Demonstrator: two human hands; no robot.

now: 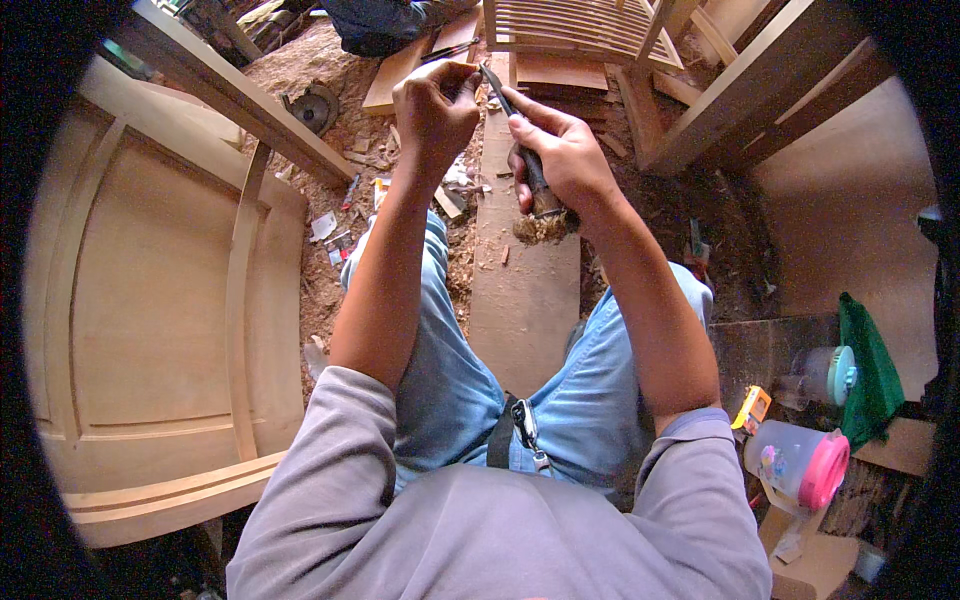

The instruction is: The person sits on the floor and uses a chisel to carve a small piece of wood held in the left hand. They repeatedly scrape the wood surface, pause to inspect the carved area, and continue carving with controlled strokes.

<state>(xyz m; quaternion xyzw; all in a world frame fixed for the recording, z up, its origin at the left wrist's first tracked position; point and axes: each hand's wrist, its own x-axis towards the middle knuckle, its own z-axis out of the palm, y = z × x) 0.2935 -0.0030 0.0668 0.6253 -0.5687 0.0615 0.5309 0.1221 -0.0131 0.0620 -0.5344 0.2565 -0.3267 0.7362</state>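
From where I'm standing, the right hand [560, 155] is wrapping its fingers around a chisel-like tool [539, 190], closed on the dark handle, with the forefinger lying forward toward the blade. The left hand [437, 105] is curling nearly shut, its thumb and forefinger pinching together just beside the tip [486, 70]; whether they are touching the metal or gripping something small, I can't tell. The tool is hovering over the far part of a long plank [525, 310], beyond the person's knees. Its blade is pointing away from the body and slightly to the left, while the frayed butt [545, 228] is facing back toward the person and a little right, so the long axis is running on a slant from near right to far left, close to the line of the plank. As for progress, the work is looking unfinished to me: the tool is sitting ready in the grip, but I'm seeing no clear cut on the plank's near stretch, and the tip's condition is too small to judge. Around the plank, wood shavings [320, 65] and scraps are littering the ground. Farther out, a panelled wooden piece [160, 300] is standing on the left, a slatted frame [560, 30] is lying ahead, and a pink-lidded jug [790, 465] is resting on the right.
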